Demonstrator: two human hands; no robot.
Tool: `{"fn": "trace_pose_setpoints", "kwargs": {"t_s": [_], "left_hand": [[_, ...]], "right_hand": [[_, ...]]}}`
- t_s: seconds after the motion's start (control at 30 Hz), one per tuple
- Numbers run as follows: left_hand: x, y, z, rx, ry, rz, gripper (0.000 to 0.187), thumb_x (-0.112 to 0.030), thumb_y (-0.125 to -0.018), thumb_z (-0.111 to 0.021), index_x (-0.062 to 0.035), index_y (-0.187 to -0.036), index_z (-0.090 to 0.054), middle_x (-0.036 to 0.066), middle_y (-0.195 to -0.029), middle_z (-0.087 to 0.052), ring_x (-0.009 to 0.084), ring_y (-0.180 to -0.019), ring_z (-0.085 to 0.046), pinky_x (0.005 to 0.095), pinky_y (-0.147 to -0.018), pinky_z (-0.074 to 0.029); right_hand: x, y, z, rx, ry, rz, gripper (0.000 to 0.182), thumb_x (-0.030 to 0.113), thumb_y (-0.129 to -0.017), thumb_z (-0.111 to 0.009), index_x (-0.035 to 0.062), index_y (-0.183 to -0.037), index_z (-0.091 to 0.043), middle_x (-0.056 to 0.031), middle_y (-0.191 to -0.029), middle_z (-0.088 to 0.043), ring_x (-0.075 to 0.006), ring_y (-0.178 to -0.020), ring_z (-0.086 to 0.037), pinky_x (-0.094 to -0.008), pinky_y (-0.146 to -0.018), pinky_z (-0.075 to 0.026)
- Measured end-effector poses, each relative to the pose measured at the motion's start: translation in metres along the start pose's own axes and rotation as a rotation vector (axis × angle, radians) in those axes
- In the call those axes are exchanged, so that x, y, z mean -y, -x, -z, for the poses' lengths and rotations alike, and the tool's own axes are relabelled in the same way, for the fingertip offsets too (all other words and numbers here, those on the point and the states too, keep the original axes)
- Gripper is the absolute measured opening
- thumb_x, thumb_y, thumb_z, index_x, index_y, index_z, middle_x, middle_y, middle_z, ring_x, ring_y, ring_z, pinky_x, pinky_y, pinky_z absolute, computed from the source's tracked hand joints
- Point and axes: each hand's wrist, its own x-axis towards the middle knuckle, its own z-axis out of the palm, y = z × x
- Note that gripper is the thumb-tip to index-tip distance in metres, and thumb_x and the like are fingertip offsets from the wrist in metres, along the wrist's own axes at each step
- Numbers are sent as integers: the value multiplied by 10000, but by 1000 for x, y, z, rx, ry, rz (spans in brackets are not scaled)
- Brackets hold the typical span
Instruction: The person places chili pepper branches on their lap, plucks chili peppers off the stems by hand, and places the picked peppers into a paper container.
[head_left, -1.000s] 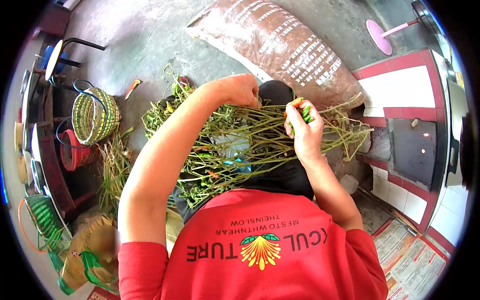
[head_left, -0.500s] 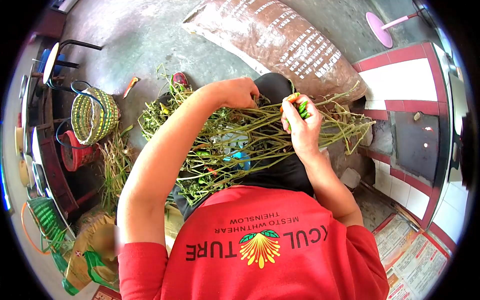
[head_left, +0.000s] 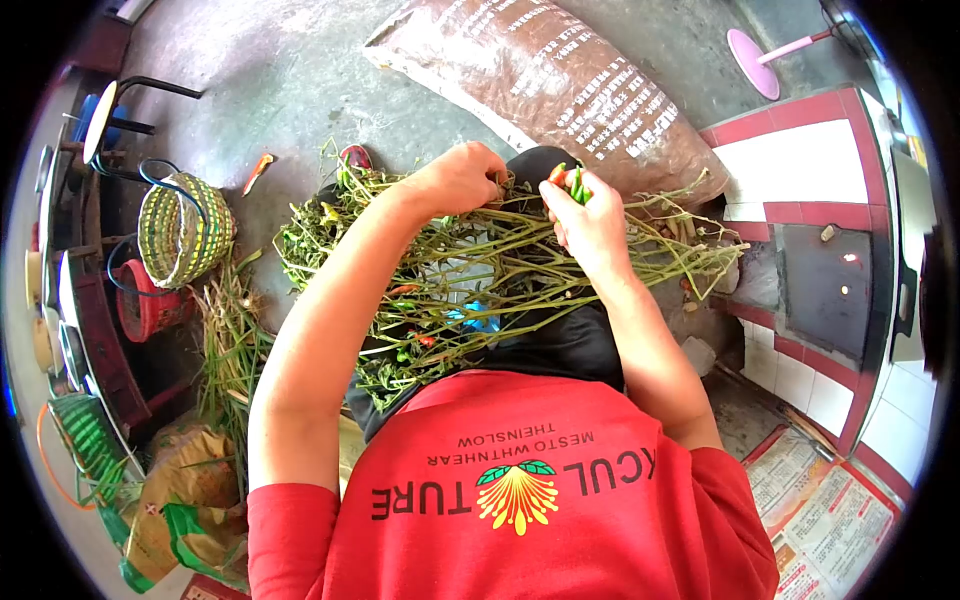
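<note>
Across my lap lies a bundle of cut chili pepper plants (head_left: 520,255), with wilted leaves at the left and bare stems to the right. My right hand (head_left: 592,225) is closed around several small chili peppers (head_left: 577,186), mostly green with some orange, above the stems. My left hand (head_left: 460,180) rests at the bundle's upper edge, its fingers curled in among the stems; what they pinch is hidden. A red chili pepper (head_left: 425,341) shows among the lower leaves. Something blue (head_left: 475,318) is partly visible beneath the stems.
A big brown printed sack (head_left: 570,80) lies ahead on the floor. To the left stand a woven basket (head_left: 185,235), a red bucket (head_left: 145,310) and a pile of cut stalks (head_left: 230,340). A tiled ledge (head_left: 800,165) is at the right.
My right hand has moved slightly left and up with the peppers, closer to my left hand. My left hand has shifted a little left and up along the stems.
</note>
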Motion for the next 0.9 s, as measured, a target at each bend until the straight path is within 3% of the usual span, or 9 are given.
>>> {"fn": "trace_pose_setpoints", "kwargs": {"t_s": [0.1, 0.23, 0.33, 0.37, 0.4, 0.53, 0.6, 0.8, 0.9], "left_hand": [[-11, 12, 6, -35, 102, 13, 223, -118, -715, -590, -11, -904, -642, 156, -730, -632, 213, -657, -590, 351, -673, -473], [-8, 21, -3, -220, -53, -103, 181, -109, -739, -575, -15, -881, -638, 179, -735, -627, 266, -680, -614, 367, -665, -478], [-9, 27, -9, -343, -217, -91, 144, -110, -756, -568, -23, -851, -631, 195, -745, -621, 329, -716, -616, 401, -664, -480], [-12, 29, -10, -363, -237, -82, 134, -114, -761, -569, -28, -845, -627, 197, -747, -619, 346, -727, -610, 414, -664, -480], [-16, 31, -9, -383, -258, -73, 124, -118, -766, -570, -32, -839, -623, 199, -749, -617, 362, -738, -604, 427, -664, -479], [-23, 39, -8, -434, -333, -67, 128, -155, -781, -589, -53, -858, -602, 179, -729, -618, 362, -717, -606, 442, -649, -477], [-25, 41, -9, -456, -359, -50, 131, -165, -786, -595, -61, -866, -591, 174, -719, -617, 359, -714, -607, 444, -641, -475], [-21, 42, -16, -502, -302, -56, 116, -147, -789, -600, -48, -842, -573, 171, -701, -608, 363, -694, -599, 443, -617, -465], [-17, 44, -17, -561, -191, -66, 117, -135, -786, -602, -36, -836, -566, 174, -694, -604, 365, -683, -596, 439, -606, -459]], "right_hand": [[12, -9, 4, 94, 72, -111, 147, 158, -796, -634, 34, -752, -567, 1, -549, -533, -66, -416, -466, -248, -398, -373], [7, -11, 1, 98, 245, 32, 160, 160, -791, -634, 19, -742, -577, -9, -510, -515, -82, -407, -463, -279, -406, -370], [2, -5, 1, 49, 160, 60, 169, 164, -793, -638, 10, -755, -582, -39, -544, -543, -94, -461, -493, -281, -448, -390], [-5, -5, -2, -31, 219, 232, 169, 160, -795, -643, 2, -779, -585, -71, -604, -578, -106, -537, -522, -280, -511, -417], [1, 4, -6, -70, 244, 227, 165, 146, -800, -644, -6, -816, -580, -96, -690, -608, -124, -602, -550, -279, -567, -437], [14, 19, -23, -146, 199, 534, 127, 83, -791, -653, 6, -852, -572, -106, -733, -605, -180, -618, -569, -288, -592, -450], [14, 11, -26, -137, 160, 568, 125, 90, -804, -638, -1, -855, -568, -111, -722, -603, -176, -604, -564, -297, -587, -449], [8, -22, -27, 65, 214, 221, 185, 154, -820, -625, -15, -862, -561, -116, -673, -596, -170, -579, -554, -315, -579, -444], [1, -24, -29, 96, 201, 268, 199, 164, -813, -636, -13, -859, -558, -137, -690, -606, -195, -596, -578, -321, -582, -446]]}}
